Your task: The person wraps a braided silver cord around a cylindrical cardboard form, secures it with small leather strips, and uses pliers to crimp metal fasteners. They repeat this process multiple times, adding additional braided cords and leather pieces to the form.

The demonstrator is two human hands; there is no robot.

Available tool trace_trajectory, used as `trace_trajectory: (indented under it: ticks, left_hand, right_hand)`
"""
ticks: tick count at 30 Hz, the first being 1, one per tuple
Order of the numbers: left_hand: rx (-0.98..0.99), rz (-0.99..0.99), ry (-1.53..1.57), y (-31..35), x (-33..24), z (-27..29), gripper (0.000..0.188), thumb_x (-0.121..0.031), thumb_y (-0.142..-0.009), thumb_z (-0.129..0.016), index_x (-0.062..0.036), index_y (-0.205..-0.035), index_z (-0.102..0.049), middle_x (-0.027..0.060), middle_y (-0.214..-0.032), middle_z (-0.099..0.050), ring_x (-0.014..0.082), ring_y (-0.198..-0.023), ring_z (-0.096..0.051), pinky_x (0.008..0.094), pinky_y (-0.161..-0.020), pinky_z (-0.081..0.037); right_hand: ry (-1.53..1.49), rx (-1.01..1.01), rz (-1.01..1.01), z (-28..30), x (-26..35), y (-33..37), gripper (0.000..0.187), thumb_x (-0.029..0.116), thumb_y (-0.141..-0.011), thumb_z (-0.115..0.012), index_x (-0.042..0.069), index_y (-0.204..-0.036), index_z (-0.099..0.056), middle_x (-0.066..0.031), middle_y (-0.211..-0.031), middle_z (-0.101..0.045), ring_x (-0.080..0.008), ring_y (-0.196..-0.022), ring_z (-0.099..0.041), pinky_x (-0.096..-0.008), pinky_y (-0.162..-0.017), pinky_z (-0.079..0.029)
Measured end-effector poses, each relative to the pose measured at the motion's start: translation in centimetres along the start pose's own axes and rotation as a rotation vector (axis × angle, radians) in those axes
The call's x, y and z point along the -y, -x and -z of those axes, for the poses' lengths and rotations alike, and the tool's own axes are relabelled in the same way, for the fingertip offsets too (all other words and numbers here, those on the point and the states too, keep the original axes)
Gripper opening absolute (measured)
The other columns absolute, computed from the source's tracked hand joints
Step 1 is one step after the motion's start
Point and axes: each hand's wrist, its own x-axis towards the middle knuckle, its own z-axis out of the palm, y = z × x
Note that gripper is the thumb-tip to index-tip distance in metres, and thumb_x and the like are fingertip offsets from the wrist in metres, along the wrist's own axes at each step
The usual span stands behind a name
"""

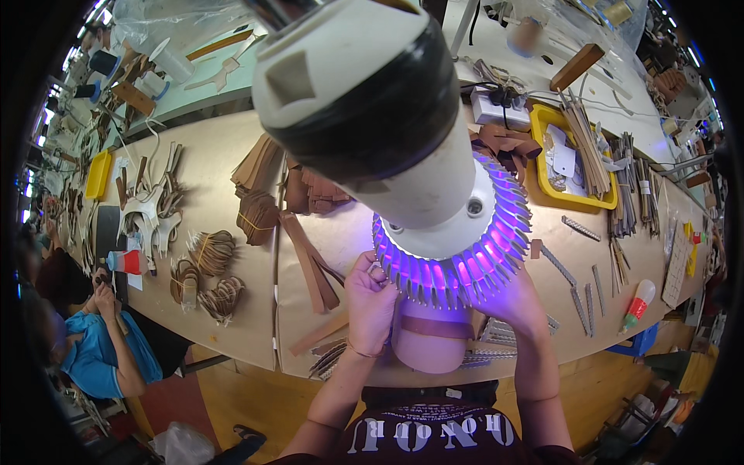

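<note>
A large white lamp [418, 186] with a black band hangs over the bench, its finned metal rim [457, 271] glowing violet. Below the rim lies a pale rounded form [430, 358], crossed by a brown leather strip [438, 328]. At the rim's left side my left hand [366, 306] has its thumb and fingers pinched together; what they hold, if anything, I cannot make out. On the other side of the form is my right hand [513, 304], its fingers hidden under the lamp. Braided grey strips [496, 333] lie beside that wrist.
Banded leather bundles [213, 254] and long brown strips [310, 263] lie on the left. A yellow tray [542, 174] stands at the back right, a red-and-green capped bottle [638, 306] near the right edge. A co-worker in a blue shirt [108, 356] sits at far left.
</note>
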Motion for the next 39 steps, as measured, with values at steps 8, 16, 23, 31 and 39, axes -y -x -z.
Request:
trace_trajectory:
  ticks: [8,16,23,31,39]
  left_hand:
    - [-0.086,-0.335,-0.467,0.4,0.9,-0.5,0.037,0.013,-0.077,-0.061,0.0001,-0.110,-0.050,0.0037,-0.092,-0.067,0.0094,-0.083,-0.062,0.0206,-0.074,-0.049]
    - [0.166,-0.480,-1.207,3.1,-0.3,-0.7,0.029,-0.001,-0.088,-0.060,0.0029,-0.117,-0.055,0.0208,-0.108,-0.067,0.0284,-0.102,-0.065,0.0339,-0.089,-0.048]
    - [0.411,-0.493,-1.262,3.4,-2.1,-1.4,0.034,-0.007,-0.089,-0.061,-0.0022,-0.123,-0.058,0.0289,-0.121,-0.058,0.0394,-0.106,-0.060,0.0397,-0.089,-0.049]
    - [0.510,-0.488,-1.501,3.6,-2.3,-1.4,0.046,-0.023,-0.087,-0.071,-0.0106,-0.129,-0.058,0.0324,-0.135,-0.048,0.0399,-0.101,-0.064,0.0423,-0.084,-0.052]
    - [0.567,-0.407,-1.485,3.4,-2.8,-1.6,0.050,-0.026,-0.085,-0.073,-0.0090,-0.130,-0.057,0.0361,-0.146,-0.031,0.0480,-0.132,-0.041,0.0465,-0.103,-0.042]
  right_hand:
    - [0.002,-0.077,0.012,-0.1,0.3,0.2,0.030,0.017,-0.075,-0.068,0.004,-0.101,-0.064,-0.0146,-0.086,-0.064,-0.0364,-0.080,-0.063,-0.0437,-0.070,-0.051]
    - [-0.014,0.013,-0.048,-0.4,-0.1,-0.6,0.027,0.022,-0.080,-0.066,0.006,-0.102,-0.063,-0.0133,-0.086,-0.066,-0.0335,-0.083,-0.065,-0.0431,-0.071,-0.052]
    - [0.052,0.201,-0.174,3.7,-1.0,0.8,0.042,0.044,-0.084,-0.069,0.005,-0.098,-0.066,-0.0128,-0.072,-0.066,-0.0333,-0.070,-0.066,-0.0425,-0.065,-0.050]
    - [-0.173,0.271,-0.259,5.3,-4.2,3.5,0.041,0.041,-0.086,-0.071,0.001,-0.080,-0.065,-0.0090,-0.058,-0.053,-0.0190,-0.053,-0.048,-0.0334,-0.052,-0.037]
    - [-0.310,0.232,-0.291,4.4,-6.0,3.8,0.043,0.040,-0.089,-0.069,-0.002,-0.081,-0.064,-0.0111,-0.057,-0.053,-0.0165,-0.051,-0.046,-0.0347,-0.051,-0.036]
